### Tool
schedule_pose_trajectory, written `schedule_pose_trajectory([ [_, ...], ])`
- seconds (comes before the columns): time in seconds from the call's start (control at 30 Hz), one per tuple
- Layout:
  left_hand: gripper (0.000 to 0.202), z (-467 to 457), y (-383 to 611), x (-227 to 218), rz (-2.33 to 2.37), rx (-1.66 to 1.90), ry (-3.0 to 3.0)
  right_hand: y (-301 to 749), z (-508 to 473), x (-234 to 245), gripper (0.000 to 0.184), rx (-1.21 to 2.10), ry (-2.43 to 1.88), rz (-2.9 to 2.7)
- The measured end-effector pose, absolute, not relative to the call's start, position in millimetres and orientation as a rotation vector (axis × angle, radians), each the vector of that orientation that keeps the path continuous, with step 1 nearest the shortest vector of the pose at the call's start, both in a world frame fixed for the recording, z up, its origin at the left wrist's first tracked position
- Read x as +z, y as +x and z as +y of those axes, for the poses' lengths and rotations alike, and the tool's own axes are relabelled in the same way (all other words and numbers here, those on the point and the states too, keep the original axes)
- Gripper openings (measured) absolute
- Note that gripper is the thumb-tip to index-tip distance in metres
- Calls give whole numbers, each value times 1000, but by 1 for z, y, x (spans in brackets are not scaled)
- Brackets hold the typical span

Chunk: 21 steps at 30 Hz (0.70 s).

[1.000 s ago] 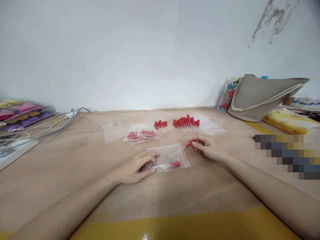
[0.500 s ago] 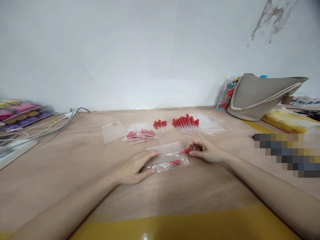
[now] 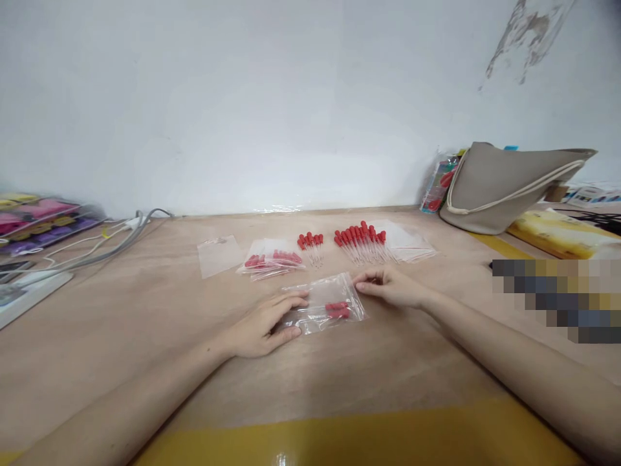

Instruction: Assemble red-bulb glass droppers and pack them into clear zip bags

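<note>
A clear zip bag (image 3: pixel 320 292) lies flat on the table with two red-bulbed droppers (image 3: pixel 338 313) inside, side by side near its right end. My left hand (image 3: pixel 266 323) rests on the bag's left end, fingers and thumb spread apart. At the bag's right edge is my right hand (image 3: pixel 383 285), with a small gap between thumb and forefinger and no dropper in them. Whether its fingertips touch the plastic, I cannot tell. Behind the bag lie a small group of loose droppers (image 3: pixel 310 241) and a larger group of droppers (image 3: pixel 361 238).
Filled bags (image 3: pixel 272 259) are stacked left of the loose droppers, beside a single flat bag (image 3: pixel 218 254). More flat bags (image 3: pixel 410 243) lie at the right. A grey bag (image 3: pixel 495 188) stands far right; cables (image 3: pixel 121 236) and a power strip (image 3: pixel 39 294) lie left.
The second dropper has gone from my right fingers into the bag and now lies beside the first. My right hand has let go of it; my left hand stays put.
</note>
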<state>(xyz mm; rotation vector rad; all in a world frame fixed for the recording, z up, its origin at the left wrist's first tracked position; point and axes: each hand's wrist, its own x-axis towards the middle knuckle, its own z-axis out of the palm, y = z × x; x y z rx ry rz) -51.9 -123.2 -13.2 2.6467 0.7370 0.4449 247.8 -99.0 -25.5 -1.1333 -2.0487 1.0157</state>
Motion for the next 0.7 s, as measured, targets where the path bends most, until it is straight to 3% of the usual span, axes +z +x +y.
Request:
schedule_pose_trajectory([
  [0.2, 22, -126, -51, -12, 739, 473, 2577, 220, -59, -7, 15, 428, -1403, -1990],
  [0.3, 19, -126, -52, -13, 743, 468, 2575, 186, -33, 0, 21, 231, -1656, -1993],
  [0.4, 29, -124, -53, -15, 748, 463, 2583, 157, -10, 1, 29, 212, -1767, -1966],
  [0.5, 41, -123, -54, -16, 724, 476, 2616, 144, 6, -3, 25, 244, -1838, -1978],
  [0.7, 45, -122, -54, -15, 718, 467, 2643, 157, 11, -6, 19, 272, -1845, -2047],
])
